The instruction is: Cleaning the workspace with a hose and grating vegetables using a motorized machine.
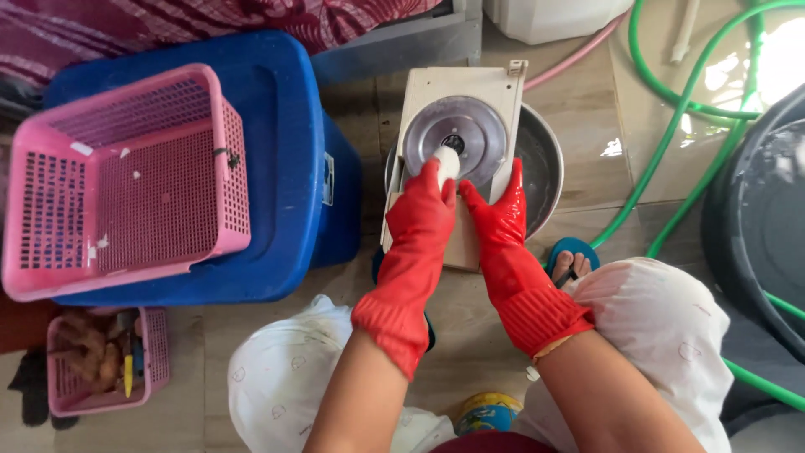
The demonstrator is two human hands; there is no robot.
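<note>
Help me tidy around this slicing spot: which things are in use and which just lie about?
In use: left hand, white piece, slicer board, right hand, metal bowl.

Lying about: big pink basket, blue tub, small pink basket, green hose.

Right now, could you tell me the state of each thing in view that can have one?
Left hand: red-gloved, pressing a pale piece onto the slicer disc.
Right hand: red-gloved, resting on the slicer board.
Steel bowl: under the board; contents hidden.
Large pink basket: empty, atop the blue tub.
Small pink basket: filled.
</note>
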